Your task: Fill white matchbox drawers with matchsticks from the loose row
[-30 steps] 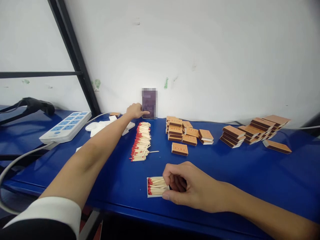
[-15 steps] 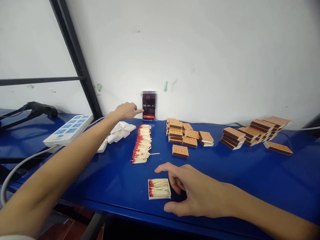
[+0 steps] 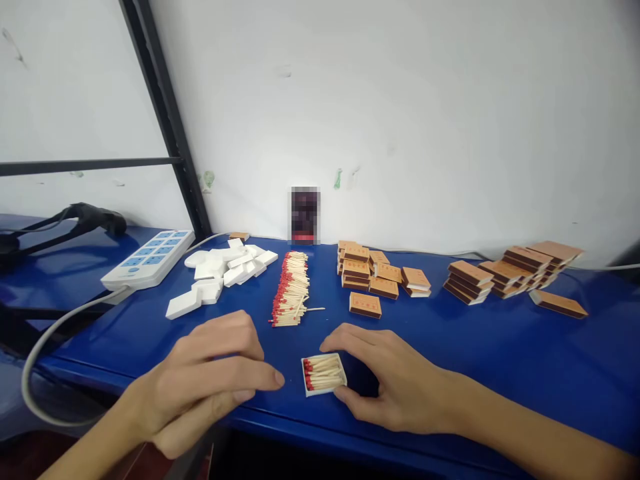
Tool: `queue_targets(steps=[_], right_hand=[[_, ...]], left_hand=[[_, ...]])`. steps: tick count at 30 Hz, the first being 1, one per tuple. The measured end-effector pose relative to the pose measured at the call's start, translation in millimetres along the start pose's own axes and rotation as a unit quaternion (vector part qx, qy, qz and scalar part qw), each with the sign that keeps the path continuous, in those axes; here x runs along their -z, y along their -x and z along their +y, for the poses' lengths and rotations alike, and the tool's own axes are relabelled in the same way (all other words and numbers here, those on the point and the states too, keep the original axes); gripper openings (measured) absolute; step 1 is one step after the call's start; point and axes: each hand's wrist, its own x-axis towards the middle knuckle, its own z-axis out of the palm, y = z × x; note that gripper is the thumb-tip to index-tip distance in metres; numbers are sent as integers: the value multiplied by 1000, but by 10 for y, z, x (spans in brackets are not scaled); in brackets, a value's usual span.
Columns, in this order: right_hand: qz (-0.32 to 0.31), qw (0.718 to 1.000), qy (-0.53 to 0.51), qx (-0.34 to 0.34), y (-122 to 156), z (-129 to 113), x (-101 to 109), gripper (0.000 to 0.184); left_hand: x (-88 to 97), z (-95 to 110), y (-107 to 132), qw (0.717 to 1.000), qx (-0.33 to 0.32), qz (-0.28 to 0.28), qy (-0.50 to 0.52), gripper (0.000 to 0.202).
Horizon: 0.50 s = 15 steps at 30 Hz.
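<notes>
A small white matchbox tray [image 3: 306,392] filled with red-tipped matches [image 3: 323,372] lies near the front of the blue table. My right hand [image 3: 390,377] holds its right end, forefinger at the far edge and thumb at the near edge. To the left of the tray hovers my left hand [image 3: 210,380], open and holding nothing, its forefinger stretched towards the tray without touching it. Behind the tray lies a long pile of loose matches [image 3: 293,287], heads to the left. One brown matchbox cover [image 3: 365,305] sits just beyond my right hand.
White trays [image 3: 215,267] are heaped at the left, beside a power strip [image 3: 150,259] with a cable. Brown matchboxes [image 3: 356,267] stand in piles at the back, with further stacks [image 3: 520,263] at the right. A phone [image 3: 304,217], blurred, leans against the wall.
My left hand has come back from the phone to beside the tray. My right hand has closed on the tray, which is now slightly turned. The view has shifted a little.
</notes>
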Motion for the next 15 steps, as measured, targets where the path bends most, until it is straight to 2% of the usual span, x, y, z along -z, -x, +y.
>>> queue_targets(steps=[2, 6, 8, 10, 15], right_hand=[[-1, 1000, -3, 6, -12, 9, -19, 30], [1, 1000, 7, 24, -15, 38, -58, 25], [3, 999, 1, 34, -8, 62, -75, 20], [11, 999, -12, 44, 3, 87, -89, 17], [18, 998, -45, 38, 16, 104, -107, 21]], left_hand=[[-93, 67, 33, 999, 33, 16, 8, 28], [-270, 167, 37, 984, 175, 28, -3, 21], [-337, 177, 40, 973, 226, 55, -10, 19], [-381, 162, 63, 971, 227, 74, -1, 22], [-404, 128, 148, 988, 124, 93, 21, 23]])
